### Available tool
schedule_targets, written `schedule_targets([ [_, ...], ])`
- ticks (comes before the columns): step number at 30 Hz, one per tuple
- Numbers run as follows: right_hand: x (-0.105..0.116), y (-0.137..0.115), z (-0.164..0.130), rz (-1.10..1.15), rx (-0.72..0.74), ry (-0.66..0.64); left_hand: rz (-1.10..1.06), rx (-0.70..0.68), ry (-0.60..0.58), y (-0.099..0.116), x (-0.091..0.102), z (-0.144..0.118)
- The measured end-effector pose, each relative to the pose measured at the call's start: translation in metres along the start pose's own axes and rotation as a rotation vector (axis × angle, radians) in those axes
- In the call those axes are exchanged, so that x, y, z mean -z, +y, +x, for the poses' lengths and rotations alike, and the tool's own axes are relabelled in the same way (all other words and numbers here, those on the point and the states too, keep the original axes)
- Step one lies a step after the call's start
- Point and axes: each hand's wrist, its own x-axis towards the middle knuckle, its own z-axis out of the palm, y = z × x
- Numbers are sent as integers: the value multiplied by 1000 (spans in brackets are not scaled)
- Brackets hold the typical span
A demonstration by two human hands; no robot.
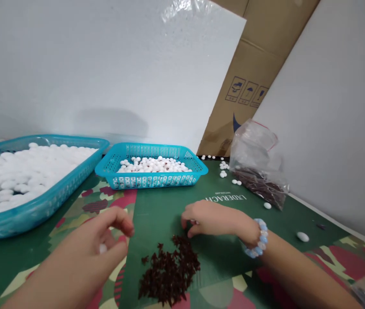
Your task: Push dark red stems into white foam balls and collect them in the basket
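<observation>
Two bare hands show in the head view, over a green printed table cover (156,210). The left hand (100,242) curls around a white ball (103,248), with thumb and forefinger apart; the right hand (206,218) bends its fingers down beside a pile of dark bits (169,272), and whether it grips anything I cannot tell. Good handling here likely asks for a loose curl around the slippery ball and a light fingertip pinch on the brittle-looking bits. These are small, spiky and matt brown; the balls are smooth, some egg-shaped. Turquoise plastic baskets, one large (63,191) and one small (153,180) with pierced walls, hold more balls. A clear, crinkled bag (251,148) slumps at right.
</observation>
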Motion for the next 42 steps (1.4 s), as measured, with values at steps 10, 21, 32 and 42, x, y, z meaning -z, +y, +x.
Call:
schedule_targets([
  [10,7,-2,-2,115,0,216,-623,92,56,76,-26,37],
  [21,55,-37,12,672,230,842,-1031,-218,-103,90,-31,62],
  [32,49,-32,30,1090,313,934,-1042,-265,-152,83,-31,63],
  [42,37,-52,34,882,499,1381,-1067,-294,-126,88,-43,52],
])
